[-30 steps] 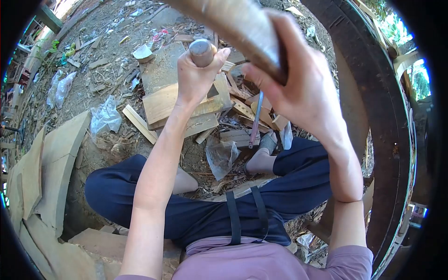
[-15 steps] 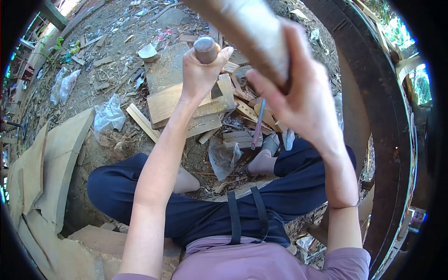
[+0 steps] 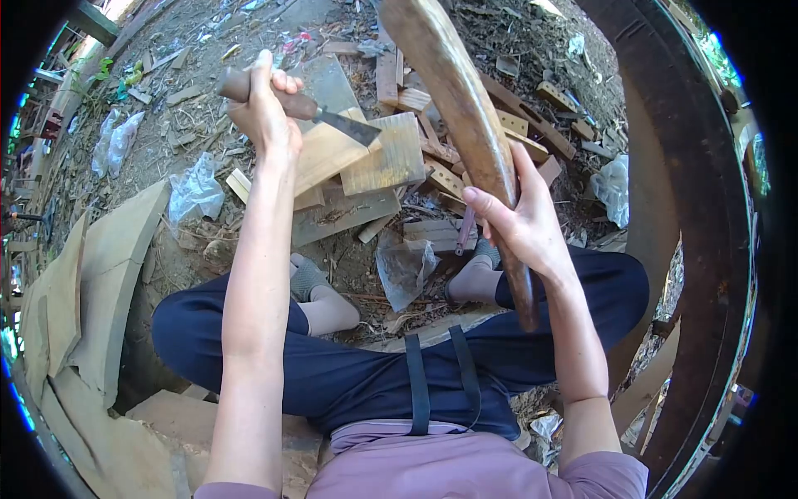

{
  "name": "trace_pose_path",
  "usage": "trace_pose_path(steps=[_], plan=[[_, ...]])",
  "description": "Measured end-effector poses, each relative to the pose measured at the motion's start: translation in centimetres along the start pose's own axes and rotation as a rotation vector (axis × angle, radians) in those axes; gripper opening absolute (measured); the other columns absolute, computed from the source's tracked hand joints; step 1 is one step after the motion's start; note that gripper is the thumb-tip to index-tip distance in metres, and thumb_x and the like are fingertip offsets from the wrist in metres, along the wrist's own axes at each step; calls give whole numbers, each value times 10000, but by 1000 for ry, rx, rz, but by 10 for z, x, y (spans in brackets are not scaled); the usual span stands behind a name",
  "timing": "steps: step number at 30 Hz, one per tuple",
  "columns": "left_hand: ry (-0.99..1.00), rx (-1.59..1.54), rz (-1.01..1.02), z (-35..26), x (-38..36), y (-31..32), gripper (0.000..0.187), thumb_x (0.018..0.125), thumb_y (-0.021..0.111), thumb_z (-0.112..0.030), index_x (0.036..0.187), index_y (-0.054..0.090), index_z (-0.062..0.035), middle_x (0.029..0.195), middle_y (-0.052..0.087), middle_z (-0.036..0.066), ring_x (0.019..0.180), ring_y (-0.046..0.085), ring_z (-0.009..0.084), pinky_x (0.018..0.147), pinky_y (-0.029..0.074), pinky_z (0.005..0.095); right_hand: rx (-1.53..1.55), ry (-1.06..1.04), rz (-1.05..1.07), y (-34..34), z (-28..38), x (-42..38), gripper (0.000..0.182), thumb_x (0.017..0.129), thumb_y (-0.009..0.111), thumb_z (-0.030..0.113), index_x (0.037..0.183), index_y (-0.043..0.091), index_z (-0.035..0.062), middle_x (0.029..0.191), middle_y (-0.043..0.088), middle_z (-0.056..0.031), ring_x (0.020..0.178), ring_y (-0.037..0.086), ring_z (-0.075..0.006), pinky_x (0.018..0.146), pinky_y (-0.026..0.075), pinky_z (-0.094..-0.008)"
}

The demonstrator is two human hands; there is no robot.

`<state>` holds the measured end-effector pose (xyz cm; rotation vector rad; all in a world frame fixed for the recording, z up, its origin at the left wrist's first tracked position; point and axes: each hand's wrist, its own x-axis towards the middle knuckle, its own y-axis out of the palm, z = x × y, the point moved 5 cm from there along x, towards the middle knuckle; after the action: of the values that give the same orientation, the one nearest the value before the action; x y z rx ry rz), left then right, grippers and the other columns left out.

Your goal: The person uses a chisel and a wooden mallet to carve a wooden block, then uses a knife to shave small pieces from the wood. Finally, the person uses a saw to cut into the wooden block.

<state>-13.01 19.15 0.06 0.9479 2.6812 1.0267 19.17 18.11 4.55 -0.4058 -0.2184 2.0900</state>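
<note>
My left hand (image 3: 268, 118) is closed around the wooden handle of a chisel (image 3: 351, 127), raised over the wood pile. Its flat metal blade points right and slightly down, above a pale board (image 3: 320, 158) and a squared wooden block (image 3: 395, 154). My right hand (image 3: 536, 229) grips the narrow lower end of a curved wooden mallet (image 3: 465, 104). The mallet's thick end rises toward the top of the view, well apart from the chisel. Beneath it, a thin purple-handled tool (image 3: 466, 231) is partly hidden.
Several wood pieces with drilled holes (image 3: 559, 97) lie behind the mallet. Plastic bags (image 3: 196, 200) and chips litter the dirt. A large dark curved rim (image 3: 698, 208) stands close on the right; curved planks (image 3: 108, 274) lean at the left. My crossed legs (image 3: 573, 291) frame the front.
My left hand has swung left and tilted the chisel from upright to nearly flat, its blade showing now. The mallet has turned more upright, and my right hand has moved slightly lower.
</note>
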Motion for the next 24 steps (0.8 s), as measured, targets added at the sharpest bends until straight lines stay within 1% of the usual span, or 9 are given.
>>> trace_pose_path(steps=[2,3,6,11,13,16,18,20,24], plan=[[61,24,51,-11,-7,13,196,892,675,-102,765,531,-62,597,527,22,520,522,126,566,505,336,89,80,-11,1,-22,1,616,833,742,194,1330,427,13,851,602,-70,508,521,-72,451,440,-227],[90,27,79,-13,-8,18,203,896,674,-104,768,524,-56,597,523,29,518,519,129,555,498,332,80,96,-14,2,-30,2,610,841,738,192,1335,427,14,833,602,-69,503,529,-78,447,442,-224],[81,96,148,-13,-13,34,236,895,677,-136,725,519,-97,623,508,14,550,499,130,594,477,354,79,154,-6,2,-42,2,626,840,743,199,1345,423,11,843,608,-79,510,534,-81,455,446,-230],[90,165,204,-4,-21,43,201,898,682,-133,766,538,-87,622,511,16,549,509,127,583,469,332,28,125,-3,1,-50,4,635,838,743,191,1353,423,1,941,638,-125,558,567,-113,503,480,-263],[111,145,196,-3,-19,43,199,894,687,-115,763,563,-32,597,551,45,509,532,127,530,495,317,3,110,2,1,-50,5,646,831,745,198,1352,422,-6,998,648,-153,600,597,-138,531,498,-275],[85,167,204,-2,-20,47,201,895,689,-122,760,575,-27,587,548,41,508,532,121,531,493,311,-51,49,-7,2,-54,7,655,826,746,207,1355,422,-6,1029,652,-171,638,622,-154,549,512,-285],[90,179,215,-2,-22,48,198,898,689,-127,764,594,-17,577,546,42,508,527,117,536,490,311,-43,95,17,3,-49,6,655,825,746,208,1355,425,-4,1029,652,-173,649,628,-156,555,516,-288],[92,232,263,-2,-25,50,195,885,711,-132,846,536,-54,630,525,32,547,524,132,557,485,329,-41,150,37,4,-49,5,655,823,746,210,1355,427,-2,1030,651,-174,661,633,-159,561,520,-291],[94,198,229,1,-21,47,201,883,714,-131,833,535,-55,627,529,36,538,526,132,550,490,329,-42,128,24,7,-55,6,649,823,747,211,1350,434,-1,1032,647,-177,656,633,-158,562,522,-293]])
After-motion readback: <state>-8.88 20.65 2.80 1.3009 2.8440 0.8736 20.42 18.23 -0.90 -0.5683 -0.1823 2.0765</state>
